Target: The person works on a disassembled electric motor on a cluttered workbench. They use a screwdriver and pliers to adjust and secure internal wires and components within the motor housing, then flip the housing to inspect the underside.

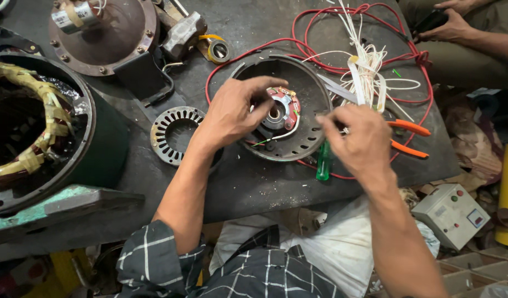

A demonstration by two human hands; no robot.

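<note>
Left hand (232,113) resting on the round dark motor plate (309,91), fingers bent and spread, tips touching the red-and-copper hub (285,107) at the plate's centre from its left. Right hand (361,135) at the plate's right rim, grip pinched together on a thin white wire (287,134) that curves from the fingertips leftward under the hub. Wire's long axis roughly level, running right to left; hub lying left of the right grip and directly beneath the left fingertips, so left hand the nearer. Green-handled screwdriver (323,163) just below the plate's right edge, partly under the right hand. Orange-handled pliers (409,138) right of the plate, with a bundle of white leads (367,72) and loops of red wire (320,44) above it. Yellow tape roll (218,51) above-left of the plate, slotted steel ring (174,132) to its left. Grey control box (451,212) with round buttons and a small display window, lower right of the plate, off the table (265,187). Another person's hands (452,22) far upper right.
</note>
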